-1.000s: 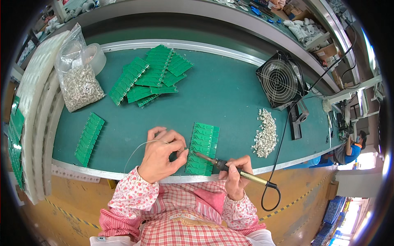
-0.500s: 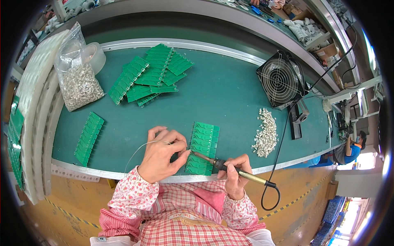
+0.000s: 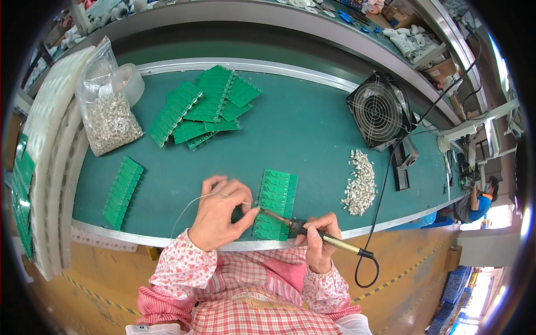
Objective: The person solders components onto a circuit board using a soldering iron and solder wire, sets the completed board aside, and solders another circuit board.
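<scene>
A green circuit board panel [image 3: 278, 195] lies near the front edge of the green work table. My right hand [image 3: 320, 241] grips a soldering iron [image 3: 336, 242] like a pen, its tip slanting left to the panel's left edge. There my left hand [image 3: 221, 215] pinches a thin solder wire [image 3: 186, 210], which loops back over the hand toward my sleeve. Thumb and forefinger meet right beside the iron's tip; whether tip and wire touch is too small to tell.
Several green panels [image 3: 215, 97] are piled at the back; another panel [image 3: 123, 192] lies left. A bag of small metallic parts [image 3: 111, 125] stands by a tape roll [image 3: 132, 84]. Right are a loose heap of parts [image 3: 360, 184], a fan [image 3: 381, 109] and the iron's cable [image 3: 383, 192]. White trays [image 3: 53, 151] line the left.
The view has shifted slightly. Both hands stay at the panel's left edge, still holding the soldering iron and the solder wire, with hardly any movement.
</scene>
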Available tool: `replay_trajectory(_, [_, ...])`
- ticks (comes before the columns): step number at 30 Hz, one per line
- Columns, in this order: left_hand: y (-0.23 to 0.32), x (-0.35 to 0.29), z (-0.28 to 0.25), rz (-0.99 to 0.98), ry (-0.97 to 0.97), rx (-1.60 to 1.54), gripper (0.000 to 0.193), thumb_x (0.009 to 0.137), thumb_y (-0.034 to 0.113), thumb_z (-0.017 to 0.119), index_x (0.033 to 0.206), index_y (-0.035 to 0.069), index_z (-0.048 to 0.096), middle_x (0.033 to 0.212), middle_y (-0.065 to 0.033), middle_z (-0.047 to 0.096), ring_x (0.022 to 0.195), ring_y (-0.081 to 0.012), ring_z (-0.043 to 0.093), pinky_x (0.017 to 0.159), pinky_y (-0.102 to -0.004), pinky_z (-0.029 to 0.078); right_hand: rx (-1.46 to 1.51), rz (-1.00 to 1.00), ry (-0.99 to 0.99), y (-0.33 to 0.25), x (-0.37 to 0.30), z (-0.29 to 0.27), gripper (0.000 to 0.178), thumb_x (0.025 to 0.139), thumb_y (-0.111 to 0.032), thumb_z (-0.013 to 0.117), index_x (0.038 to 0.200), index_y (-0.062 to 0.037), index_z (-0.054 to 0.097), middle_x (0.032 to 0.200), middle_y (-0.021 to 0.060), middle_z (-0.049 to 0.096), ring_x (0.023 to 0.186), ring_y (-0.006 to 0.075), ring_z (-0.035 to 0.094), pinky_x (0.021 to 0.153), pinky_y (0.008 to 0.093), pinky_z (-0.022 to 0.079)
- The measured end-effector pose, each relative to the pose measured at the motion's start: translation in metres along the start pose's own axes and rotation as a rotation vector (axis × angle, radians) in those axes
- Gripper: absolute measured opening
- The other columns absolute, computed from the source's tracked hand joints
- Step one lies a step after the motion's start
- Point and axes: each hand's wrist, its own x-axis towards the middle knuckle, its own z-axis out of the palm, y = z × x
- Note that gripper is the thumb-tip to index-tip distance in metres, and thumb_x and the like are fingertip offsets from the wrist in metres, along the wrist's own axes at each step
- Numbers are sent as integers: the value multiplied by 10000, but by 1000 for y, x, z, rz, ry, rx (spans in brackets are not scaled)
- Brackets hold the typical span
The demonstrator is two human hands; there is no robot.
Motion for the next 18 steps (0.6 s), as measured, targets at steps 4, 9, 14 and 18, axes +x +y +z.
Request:
replay_trajectory(4, [3, 0, -6, 16, -10, -35, 431, 648, 269, 868, 786, 85, 505, 927, -61, 619, 913, -247, 597, 1023, -476, 341, 92, -10, 38, 7, -2, -1, 119, 931, -88, 568, 895, 6, 504, 640, 79, 594, 500, 111, 580, 468, 241, 461])
replay_trajectory(9, [13, -5, -9, 57, -75, 95, 555, 588, 358, 900, 854, 101, 486, 986, -60, 599, 978, -247, 577, 1059, -491, 314, 227, 10, 171, 13, -8, 0, 113, 940, -99, 553, 920, 4, 510, 735, 92, 565, 521, 124, 568, 485, 246, 475])
replay_trajectory(14, [9, 5, 0, 91, -44, 87, 482, 657, 339, 859, 935, 91, 555, 958, -38, 567, 960, -265, 558, 956, -459, 353, -9, -107, 230, 9, -7, 4, 102, 946, -60, 537, 1017, 11, 554, 862, 124, 572, 627, 167, 601, 570, 279, 489])
replay_trajectory(18, [24, -3, 10, 127, 10, 106, 339, 735, 279, 804, 898, 93, 573, 943, -51, 566, 932, -265, 560, 937, -441, 361, -437, -264, 80, -8, 8, 7, 240, 796, 17, 700, 1012, -87, 703, 869, 107, 574, 735, 229, 566, 635, 318, 468])
